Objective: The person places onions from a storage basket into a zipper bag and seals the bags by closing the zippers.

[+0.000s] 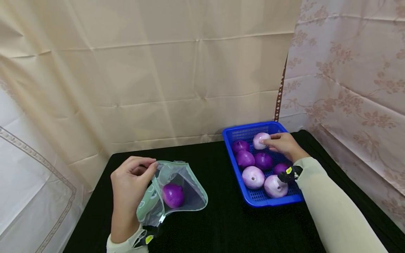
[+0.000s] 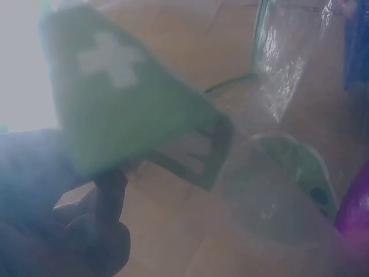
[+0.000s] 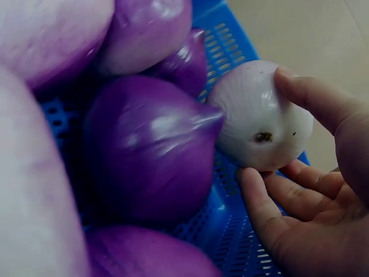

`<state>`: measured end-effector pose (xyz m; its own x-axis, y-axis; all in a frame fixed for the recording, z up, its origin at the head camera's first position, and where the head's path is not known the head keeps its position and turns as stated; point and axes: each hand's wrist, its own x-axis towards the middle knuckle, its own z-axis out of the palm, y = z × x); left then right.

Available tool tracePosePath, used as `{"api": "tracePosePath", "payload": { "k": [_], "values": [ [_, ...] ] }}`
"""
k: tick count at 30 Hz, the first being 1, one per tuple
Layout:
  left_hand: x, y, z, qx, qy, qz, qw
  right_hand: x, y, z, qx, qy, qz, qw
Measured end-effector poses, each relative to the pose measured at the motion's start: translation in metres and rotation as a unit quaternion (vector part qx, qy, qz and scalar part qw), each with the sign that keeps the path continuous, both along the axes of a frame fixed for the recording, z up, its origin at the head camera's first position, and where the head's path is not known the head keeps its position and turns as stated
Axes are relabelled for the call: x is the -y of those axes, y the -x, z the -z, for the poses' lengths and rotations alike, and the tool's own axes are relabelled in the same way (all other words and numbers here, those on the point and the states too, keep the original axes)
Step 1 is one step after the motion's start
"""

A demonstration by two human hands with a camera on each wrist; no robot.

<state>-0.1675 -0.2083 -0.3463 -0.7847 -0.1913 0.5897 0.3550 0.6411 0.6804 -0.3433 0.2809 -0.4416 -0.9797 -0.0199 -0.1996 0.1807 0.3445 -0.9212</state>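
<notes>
In the head view my left hand (image 1: 128, 189) pinches the top edge of a clear zip bag (image 1: 194, 191) with green trim. A purple onion (image 1: 173, 195) lies inside it. The left wrist view is hazy; the bag's green panel with a white cross (image 2: 109, 109) hangs over dark fingers (image 2: 109, 202). At the far end of a blue basket (image 1: 275, 202), my right hand (image 1: 283, 144) grips a pale onion (image 1: 260, 140). The right wrist view has the thumb on top of this onion (image 3: 248, 115) and fingers beneath it.
Several purple onions (image 1: 263, 161) and two paler ones (image 1: 253, 177) sit in the basket. A black cloth (image 1: 218, 225) covers the table. Beige curtain (image 1: 190, 88) hangs behind, and a flowered curtain (image 1: 354, 80) stands at the right.
</notes>
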Motion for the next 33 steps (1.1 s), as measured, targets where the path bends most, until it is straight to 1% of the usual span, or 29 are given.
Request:
{"api": "tracePosePath", "payload": {
  "k": [3,8,11,14,17,19,23,25,26,30,33],
  "values": [
    [0.001,0.0,0.0,-0.001,0.0,0.0,1.0,-0.001,-0.001,-0.005,-0.005,0.006,0.011,0.9999],
    [0.001,0.0,-0.001,0.004,-0.003,-0.007,1.0,-0.003,-0.002,-0.015,-0.026,0.034,0.024,0.9988],
    [0.001,-0.001,-0.002,0.01,-0.006,-0.009,0.9999,-0.003,-0.003,-0.019,-0.035,0.043,0.029,0.998],
    [0.001,-0.002,-0.002,0.013,-0.007,-0.011,0.9998,-0.004,-0.005,-0.021,-0.044,0.042,0.035,0.9976],
    [0.002,-0.002,-0.001,0.013,-0.006,-0.013,0.9998,-0.004,-0.007,-0.024,-0.06,0.046,0.051,0.9958],
    [0.002,-0.001,-0.001,0.012,-0.005,-0.011,0.9999,-0.004,-0.01,-0.027,-0.071,0.065,0.059,0.9936],
    [0.003,0.0,-0.002,0.004,0.002,-0.006,1.0,-0.002,-0.014,-0.036,-0.083,0.15,0.056,0.9837],
    [0.003,0.001,-0.002,0.001,0.004,-0.003,1.0,-0.002,-0.016,-0.042,-0.078,0.2,0.048,0.9754],
    [0.003,0.001,-0.002,0.001,0.005,-0.004,1.0,-0.003,-0.017,-0.044,-0.077,0.218,0.046,0.9717],
    [0.003,0.0,-0.002,0.005,0.004,-0.008,0.9999,-0.003,-0.023,-0.052,-0.086,0.256,0.042,0.9619],
    [0.004,-0.002,-0.002,0.008,0.004,-0.012,0.9999,-0.002,-0.029,-0.057,-0.105,0.261,0.041,0.9587]
  ]
}}
